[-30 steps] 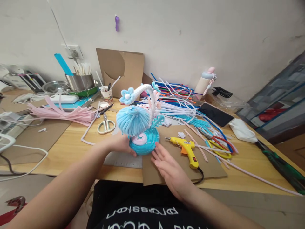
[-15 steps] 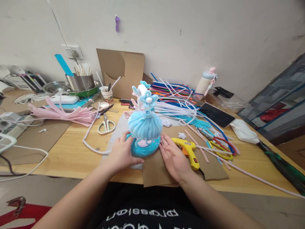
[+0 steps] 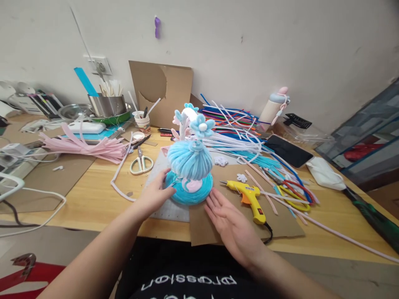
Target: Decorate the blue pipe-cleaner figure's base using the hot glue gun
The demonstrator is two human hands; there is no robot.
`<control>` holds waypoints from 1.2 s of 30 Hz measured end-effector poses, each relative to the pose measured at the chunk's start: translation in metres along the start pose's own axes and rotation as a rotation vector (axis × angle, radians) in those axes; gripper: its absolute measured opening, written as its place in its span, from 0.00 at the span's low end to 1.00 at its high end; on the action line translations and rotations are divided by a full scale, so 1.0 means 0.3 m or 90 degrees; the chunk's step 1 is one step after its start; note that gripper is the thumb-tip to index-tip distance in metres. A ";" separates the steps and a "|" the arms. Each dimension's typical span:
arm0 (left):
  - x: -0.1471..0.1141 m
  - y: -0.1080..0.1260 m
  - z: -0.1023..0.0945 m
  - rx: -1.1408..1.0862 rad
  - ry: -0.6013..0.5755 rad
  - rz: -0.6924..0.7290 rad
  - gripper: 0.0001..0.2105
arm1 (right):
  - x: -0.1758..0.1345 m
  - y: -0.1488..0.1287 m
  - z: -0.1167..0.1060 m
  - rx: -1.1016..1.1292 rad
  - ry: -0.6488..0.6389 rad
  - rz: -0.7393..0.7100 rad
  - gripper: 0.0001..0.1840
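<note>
A fuzzy pipe-cleaner lamp figure [image 3: 190, 160] stands before me, with a pleated light-blue shade, a white curved stem and blue flowers. Its round blue base [image 3: 187, 197] has a pink patch on top. My left hand [image 3: 156, 193] holds the base's left edge, thumb over the rim and fingers around the far side. With fingers stretched out, my right hand [image 3: 229, 220] rests against the front right of the base. A yellow glue gun [image 3: 249, 197] lies just right of that hand on cardboard [image 3: 202, 232]. One small white flower [image 3: 242, 177] sits beyond the gun's body.
Scissors [image 3: 141, 163] and a pink bundle of pipe cleaners [image 3: 84, 145] lie to the left. Heaped white, blue and coloured pipe cleaners [image 3: 230, 143] spread behind the lamp. On the right are a phone [image 3: 288, 150], yellow-handled pliers [image 3: 293, 199] and a bottle [image 3: 271, 108].
The lamp's base has turned or tilted, showing more of its pink patch. My left thumb has moved up onto the rim. My right hand has slid down toward the front of the base.
</note>
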State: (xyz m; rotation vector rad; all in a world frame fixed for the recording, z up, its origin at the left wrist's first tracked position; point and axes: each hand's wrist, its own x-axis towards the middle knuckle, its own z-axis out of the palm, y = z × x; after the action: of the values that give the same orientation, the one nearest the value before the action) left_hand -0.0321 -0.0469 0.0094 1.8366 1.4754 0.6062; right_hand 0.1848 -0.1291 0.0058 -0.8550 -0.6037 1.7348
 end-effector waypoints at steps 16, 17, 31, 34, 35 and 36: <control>-0.124 0.005 0.049 0.199 0.140 0.098 0.26 | -0.048 -0.167 -0.221 -0.857 0.238 -0.244 0.13; -0.115 0.007 0.046 0.223 0.137 0.118 0.24 | -0.055 -0.187 -0.257 -0.955 0.296 -0.255 0.14; 0.007 0.072 0.026 0.327 -0.010 0.249 0.15 | 0.006 -0.199 -0.383 -1.083 0.364 -0.073 0.18; 0.006 0.081 0.046 0.341 -0.064 0.313 0.16 | 0.006 -0.202 -0.378 -0.911 0.400 -0.067 0.20; 0.007 0.081 0.054 0.347 -0.082 0.326 0.18 | 0.004 -0.204 -0.372 -0.831 0.389 -0.058 0.21; 0.009 0.079 0.062 0.354 -0.095 0.336 0.20 | 0.001 -0.208 -0.363 -0.746 0.369 -0.051 0.21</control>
State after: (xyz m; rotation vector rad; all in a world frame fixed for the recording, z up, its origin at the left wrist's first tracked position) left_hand -0.0026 -0.0511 0.0152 2.6797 1.1224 0.2923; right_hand 0.3072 -0.1108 -0.0150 -1.9946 -1.2271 0.8475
